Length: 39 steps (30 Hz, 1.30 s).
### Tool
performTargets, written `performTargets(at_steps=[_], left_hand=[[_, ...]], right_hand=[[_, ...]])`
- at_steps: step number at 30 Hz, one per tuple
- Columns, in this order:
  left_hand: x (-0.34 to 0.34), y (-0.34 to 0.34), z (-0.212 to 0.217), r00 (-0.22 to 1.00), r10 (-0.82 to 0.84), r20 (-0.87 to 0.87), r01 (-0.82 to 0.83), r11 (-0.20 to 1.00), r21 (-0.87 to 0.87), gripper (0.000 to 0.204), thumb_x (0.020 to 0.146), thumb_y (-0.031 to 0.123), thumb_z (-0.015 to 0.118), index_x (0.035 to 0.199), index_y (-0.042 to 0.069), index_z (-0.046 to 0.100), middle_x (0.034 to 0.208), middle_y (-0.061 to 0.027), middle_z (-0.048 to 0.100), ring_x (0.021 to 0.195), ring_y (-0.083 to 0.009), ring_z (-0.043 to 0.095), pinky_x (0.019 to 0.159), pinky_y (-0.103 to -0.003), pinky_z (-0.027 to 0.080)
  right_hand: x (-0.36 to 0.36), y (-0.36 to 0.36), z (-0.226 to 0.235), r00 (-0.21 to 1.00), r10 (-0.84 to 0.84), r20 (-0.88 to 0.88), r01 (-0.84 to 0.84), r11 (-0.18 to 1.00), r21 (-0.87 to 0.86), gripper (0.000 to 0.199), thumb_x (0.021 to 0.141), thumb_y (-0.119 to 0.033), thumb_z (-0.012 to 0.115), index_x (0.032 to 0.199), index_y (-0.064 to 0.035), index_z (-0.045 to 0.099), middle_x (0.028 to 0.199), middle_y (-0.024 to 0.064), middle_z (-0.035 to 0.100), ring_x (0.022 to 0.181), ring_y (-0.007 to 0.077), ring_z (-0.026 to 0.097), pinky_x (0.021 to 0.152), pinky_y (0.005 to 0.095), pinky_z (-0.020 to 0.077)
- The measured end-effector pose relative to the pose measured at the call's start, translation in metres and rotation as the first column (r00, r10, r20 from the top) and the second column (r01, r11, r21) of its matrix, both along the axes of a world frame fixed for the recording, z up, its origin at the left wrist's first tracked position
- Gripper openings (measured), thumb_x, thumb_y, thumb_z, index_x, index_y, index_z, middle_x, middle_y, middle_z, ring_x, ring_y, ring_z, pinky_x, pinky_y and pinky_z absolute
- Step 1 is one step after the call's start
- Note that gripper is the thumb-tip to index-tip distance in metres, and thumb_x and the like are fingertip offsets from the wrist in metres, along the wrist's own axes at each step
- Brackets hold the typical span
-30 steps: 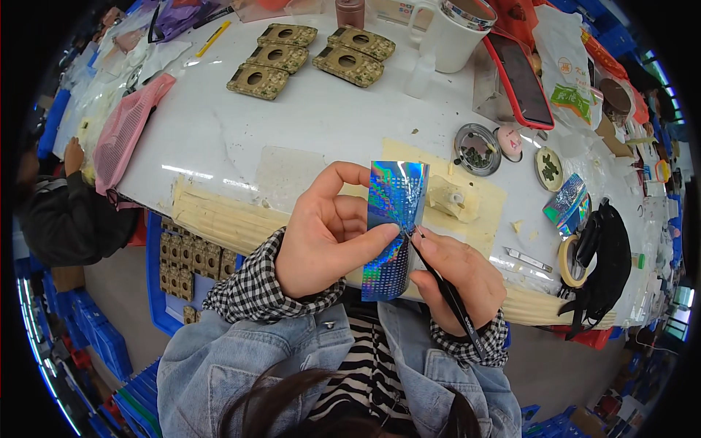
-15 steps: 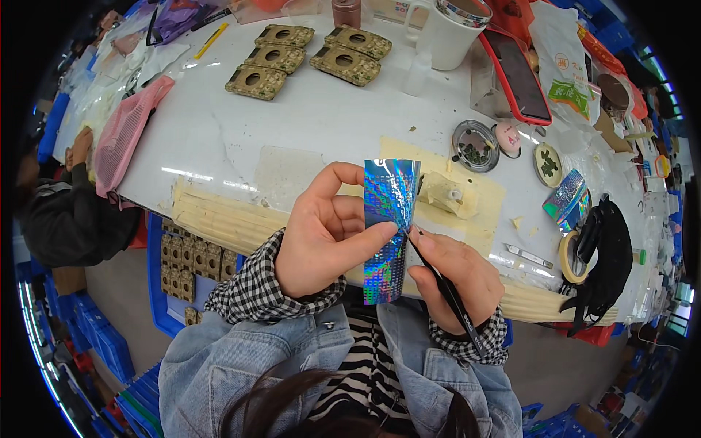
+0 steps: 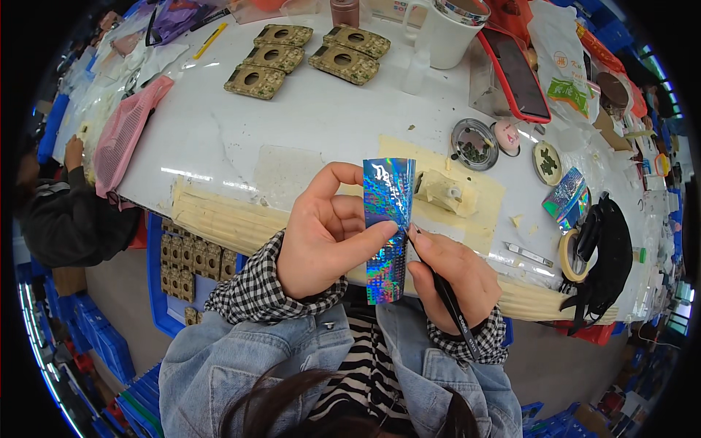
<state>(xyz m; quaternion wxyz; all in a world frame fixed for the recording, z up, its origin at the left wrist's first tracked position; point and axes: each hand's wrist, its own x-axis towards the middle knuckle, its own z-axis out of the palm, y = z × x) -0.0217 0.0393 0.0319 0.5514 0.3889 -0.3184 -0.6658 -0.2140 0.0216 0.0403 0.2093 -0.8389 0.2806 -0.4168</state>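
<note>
My left hand [image 3: 318,237] pinches a shiny blue holographic sticker sheet [image 3: 387,270], held upright above the table's near edge. Its thumb presses on the sheet's face. From the right, my right hand [image 3: 460,277] grips black tweezers [image 3: 444,288], whose tips meet the sheet's right edge beside the left thumb. Whether a sticker is between the tips is too small to tell. Just beyond the sheet, a cream-coloured block [image 3: 442,191] with a small white peg sits on yellowish paper [image 3: 478,212].
Camouflage-patterned plastic parts [image 3: 343,62] lie at the back, and more fill a blue crate [image 3: 157,292] below the left table edge. A round dish of dark bits [image 3: 475,146], tape roll [image 3: 573,259], red-cased phone [image 3: 518,77] and white mug [image 3: 449,33] stand rightward. Someone's hand [image 3: 74,152] shows far left.
The sheet has tilted slightly, so its reflections differ, and its top has shifted a little left. My right hand and the tweezers have moved slightly. The other person's hand at far left has shifted.
</note>
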Motion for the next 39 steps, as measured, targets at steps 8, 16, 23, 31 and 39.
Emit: performTargets(at_steps=[8,16,23,31,39], left_hand=[[-0.002,0.000,0.000,1.000,0.009,-0.026,-0.008,1.000,0.002,0.045,0.085,-0.007,0.062,0.121,0.002,0.037,0.095,-0.0114,0.070,0.087,-0.0119,0.066,0.075,-0.023,0.054],[-0.001,-0.002,-0.001,0.998,0.011,-0.062,-0.008,0.999,0.039,0.043,0.086,-0.006,0.062,0.121,0.001,0.039,0.097,-0.0125,0.069,0.089,-0.0132,0.066,0.077,-0.025,0.054],[-0.002,-0.002,0.000,0.994,0.019,-0.107,-0.014,0.999,0.050,0.042,0.086,-0.005,0.062,0.121,0.001,0.039,0.098,-0.0133,0.069,0.090,-0.0144,0.067,0.079,-0.026,0.054],[0.000,-0.003,-0.001,0.995,0.015,-0.103,-0.010,0.999,0.047,0.042,0.086,-0.004,0.062,0.121,0.001,0.039,0.099,-0.0138,0.069,0.090,-0.0149,0.067,0.079,-0.026,0.054],[0.000,-0.002,-0.001,0.994,0.014,-0.105,-0.010,0.999,0.043,0.043,0.086,-0.005,0.062,0.121,0.001,0.039,0.099,-0.0142,0.069,0.090,-0.0153,0.067,0.080,-0.027,0.054]], right_hand=[[0.000,0.003,-0.002,1.000,-0.020,-0.006,0.020,0.999,-0.028,0.040,0.072,0.000,0.078,0.109,0.0029,0.063,0.101,0.0210,0.068,0.088,0.0283,0.069,0.073,0.0311,0.0568],[0.004,0.003,-0.002,0.997,-0.052,-0.056,0.042,0.985,-0.169,0.040,0.071,-0.005,0.080,0.107,0.0031,0.066,0.100,0.0200,0.068,0.091,0.0276,0.068,0.071,0.0295,0.0565],[0.003,0.004,-0.008,0.998,-0.025,-0.059,0.013,0.982,-0.191,0.043,0.068,-0.001,0.080,0.109,0.0019,0.067,0.106,0.0181,0.064,0.097,0.0279,0.066,0.078,0.0307,0.0565],[0.002,0.004,-0.011,0.998,0.000,-0.059,-0.010,0.986,-0.164,0.043,0.067,-0.002,0.080,0.108,-0.0004,0.068,0.106,0.0169,0.062,0.098,0.0287,0.065,0.081,0.0319,0.0564],[0.002,0.004,-0.012,0.997,0.004,-0.071,-0.016,0.985,-0.170,0.044,0.066,-0.003,0.081,0.109,-0.0008,0.068,0.106,0.0170,0.062,0.099,0.0287,0.065,0.082,0.0326,0.0564]])
